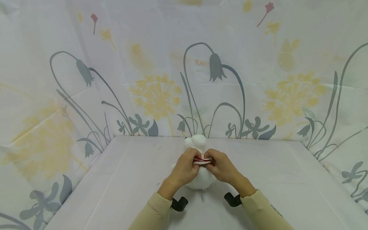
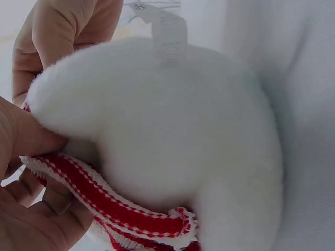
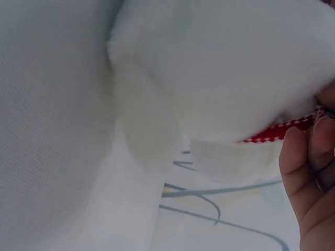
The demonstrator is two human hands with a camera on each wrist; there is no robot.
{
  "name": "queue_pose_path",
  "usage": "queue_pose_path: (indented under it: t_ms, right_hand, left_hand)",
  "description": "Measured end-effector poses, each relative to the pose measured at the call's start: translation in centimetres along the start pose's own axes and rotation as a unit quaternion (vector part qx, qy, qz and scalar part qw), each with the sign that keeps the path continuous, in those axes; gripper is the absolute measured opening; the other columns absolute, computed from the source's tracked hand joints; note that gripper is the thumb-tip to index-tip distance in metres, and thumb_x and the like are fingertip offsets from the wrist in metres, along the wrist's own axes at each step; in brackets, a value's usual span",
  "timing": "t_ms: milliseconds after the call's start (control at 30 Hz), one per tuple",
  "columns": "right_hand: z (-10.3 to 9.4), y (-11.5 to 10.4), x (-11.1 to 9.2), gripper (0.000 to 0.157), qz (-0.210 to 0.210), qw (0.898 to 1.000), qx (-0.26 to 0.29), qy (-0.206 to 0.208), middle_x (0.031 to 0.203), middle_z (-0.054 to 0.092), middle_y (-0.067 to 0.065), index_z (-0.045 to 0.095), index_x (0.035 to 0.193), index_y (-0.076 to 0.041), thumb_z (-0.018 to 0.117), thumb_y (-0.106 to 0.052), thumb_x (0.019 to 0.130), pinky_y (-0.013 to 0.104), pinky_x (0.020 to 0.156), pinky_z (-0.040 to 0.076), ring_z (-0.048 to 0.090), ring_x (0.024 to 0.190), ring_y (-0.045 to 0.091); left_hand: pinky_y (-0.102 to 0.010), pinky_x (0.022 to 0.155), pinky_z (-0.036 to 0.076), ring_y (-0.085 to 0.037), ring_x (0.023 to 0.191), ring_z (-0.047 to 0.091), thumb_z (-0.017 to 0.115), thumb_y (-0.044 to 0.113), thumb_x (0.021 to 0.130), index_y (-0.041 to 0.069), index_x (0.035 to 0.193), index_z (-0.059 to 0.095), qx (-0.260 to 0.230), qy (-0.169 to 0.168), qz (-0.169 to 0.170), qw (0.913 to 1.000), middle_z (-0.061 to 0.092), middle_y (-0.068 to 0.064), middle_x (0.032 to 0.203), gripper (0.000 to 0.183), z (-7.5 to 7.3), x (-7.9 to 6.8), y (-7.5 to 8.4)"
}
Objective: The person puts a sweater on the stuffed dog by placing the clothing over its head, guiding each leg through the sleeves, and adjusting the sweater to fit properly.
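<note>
A white plush toy (image 1: pixel 199 181) sits on the table between my hands, its rounded head rising above them. Around its neck is a red and white knitted scarf (image 2: pixel 118 204), with a patterned edge. My left hand (image 1: pixel 184 167) pinches the scarf between thumb and fingers from the left. From the other side, my right hand (image 1: pixel 224 166) grips it too, its fingertips close to the left ones. The right wrist view shows the fingers (image 3: pixel 296 151) against the scarf's red strip. A pale fabric tag (image 2: pixel 170 36) sticks out of the plush body. The hands hide much of the neck.
The white-covered table (image 1: pixel 138 179) meets a hanging cloth (image 1: pixel 161 64) printed with grey and yellow flowers behind it. Black elbow-shaped pieces (image 1: pixel 179 203) show beside both wrists, below the sleeves' cuffs.
</note>
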State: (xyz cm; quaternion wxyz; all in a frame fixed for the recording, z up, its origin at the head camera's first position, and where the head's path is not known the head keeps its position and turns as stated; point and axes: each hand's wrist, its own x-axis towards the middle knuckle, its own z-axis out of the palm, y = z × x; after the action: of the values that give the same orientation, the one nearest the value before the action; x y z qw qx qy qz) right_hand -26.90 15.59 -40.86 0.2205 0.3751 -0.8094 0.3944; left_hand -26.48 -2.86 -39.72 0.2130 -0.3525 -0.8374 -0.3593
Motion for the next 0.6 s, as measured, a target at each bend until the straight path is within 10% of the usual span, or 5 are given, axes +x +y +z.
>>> queue_pose_path:
  t_ms: [300, 600]
  right_hand:
    - [-0.51, 0.39, 0.02, 0.020, -0.040, 0.999, -0.022, 0.024, 0.083, 0.059, -0.005, 0.065, 0.092, -0.012, 0.071, 0.003, 0.079, 0.020, 0.052, 0.044, 0.050, 0.060, 0.006]
    - [-0.90, -0.23, 0.18, 0.020, 0.007, 1.000, 0.004, 0.000, 0.084, 0.063, -0.004, 0.068, 0.089, -0.013, 0.059, 0.006, 0.087, 0.023, 0.057, 0.047, 0.053, 0.064, 0.007]
  left_hand:
    - [-0.026, 0.070, 0.049, -0.018, 0.080, 0.057, 0.063, -0.012, 0.077, 0.006, 0.087, 0.058, -0.012, 0.041, -0.011, 0.9990, 0.051, -0.005, 0.089, 0.022, 0.17, 0.15, -0.56]
    - [-0.029, 0.071, 0.049, -0.016, 0.082, 0.058, 0.063, -0.015, 0.073, 0.005, 0.095, 0.057, 0.014, 0.040, -0.009, 0.9991, 0.054, -0.005, 0.093, 0.030, 0.41, 0.02, -0.49]
